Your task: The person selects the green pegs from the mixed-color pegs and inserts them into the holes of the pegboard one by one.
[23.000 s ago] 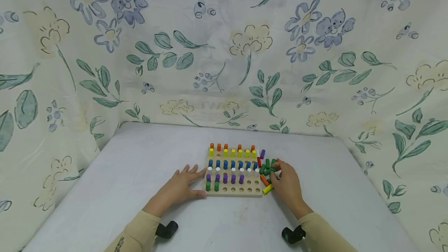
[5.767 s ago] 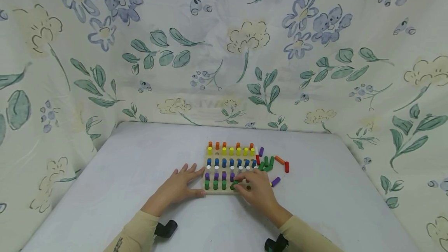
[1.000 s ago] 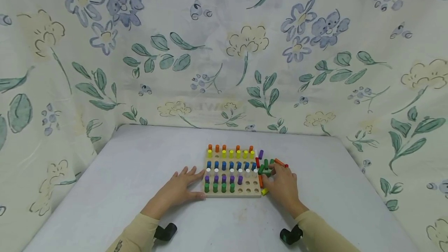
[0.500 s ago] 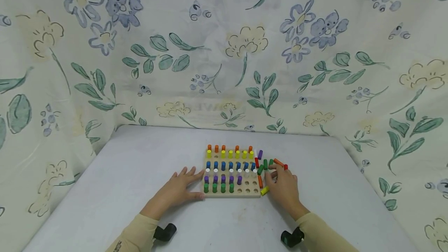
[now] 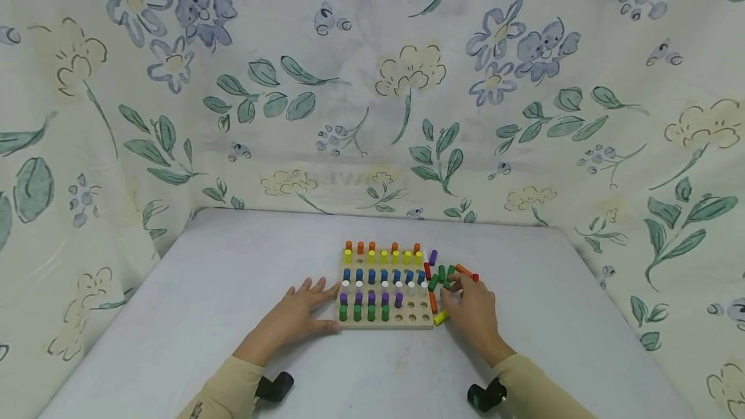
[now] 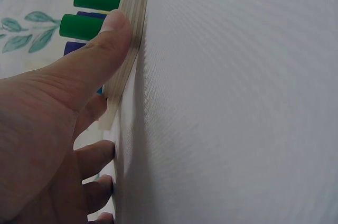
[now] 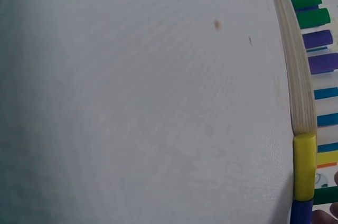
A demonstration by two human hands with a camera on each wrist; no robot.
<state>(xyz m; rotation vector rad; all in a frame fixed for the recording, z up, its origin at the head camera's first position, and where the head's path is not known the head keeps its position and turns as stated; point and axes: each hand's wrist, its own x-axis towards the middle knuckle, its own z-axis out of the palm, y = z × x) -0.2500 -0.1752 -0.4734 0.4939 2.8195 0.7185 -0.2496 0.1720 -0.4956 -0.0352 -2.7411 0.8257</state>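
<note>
A wooden pegboard (image 5: 384,324) lies on the table, with rows of orange, yellow, blue, white, purple and green pegs standing in it. My left hand (image 5: 291,310) rests at its left edge, fingers spread and thumb touching the front corner; in the left wrist view the thumb (image 6: 100,49) presses against the board's side, near the green pegs (image 6: 82,26). Right of the board, my right hand (image 5: 474,309) pinches a green peg (image 7: 325,195) among the loose pegs. That peg stands upright between the fingertips in the right wrist view, partly cut off by the frame edge.
Loose pegs lie along the board's right side: a yellow peg (image 5: 440,317), an orange peg (image 5: 433,303), a red peg (image 5: 427,271), a purple peg (image 5: 433,257) and several green ones. A floral cloth (image 5: 372,83) hangs behind the white table (image 5: 262,238).
Since the earliest frame, more green pegs stand in the front row. Over the last second, my right fingers have shifted slightly among the loose green pegs; my left hand stays put.
</note>
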